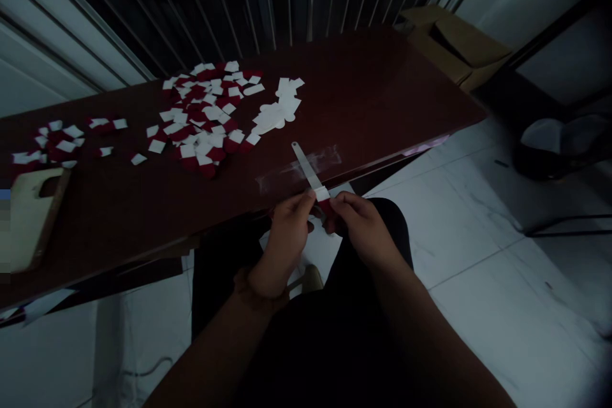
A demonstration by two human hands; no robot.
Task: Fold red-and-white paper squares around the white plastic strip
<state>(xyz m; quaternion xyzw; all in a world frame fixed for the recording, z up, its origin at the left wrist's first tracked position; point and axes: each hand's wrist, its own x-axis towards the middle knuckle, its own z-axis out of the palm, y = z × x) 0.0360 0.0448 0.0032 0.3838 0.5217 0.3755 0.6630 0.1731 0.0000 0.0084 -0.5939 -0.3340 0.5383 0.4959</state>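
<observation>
My left hand [287, 229] and my right hand [358, 223] meet just below the near edge of a dark red table [373, 89]. Both pinch one small red and white piece [324, 199] between their fingertips. A thin pale strip [306, 166] with a hole at its far end runs from that piece up onto the table; which hand holds its near end I cannot tell. A large scatter of similar red and white pieces [205, 115] lies further back on the table, beside a small pile of plain white pieces [280, 108].
More red and white pieces [52, 143] lie at the far left. A tan board with a handle hole [29, 217] rests at the left edge. Cardboard boxes [454, 44] stand past the table's right end. A dark chair [559, 146] sits on the tiled floor at right.
</observation>
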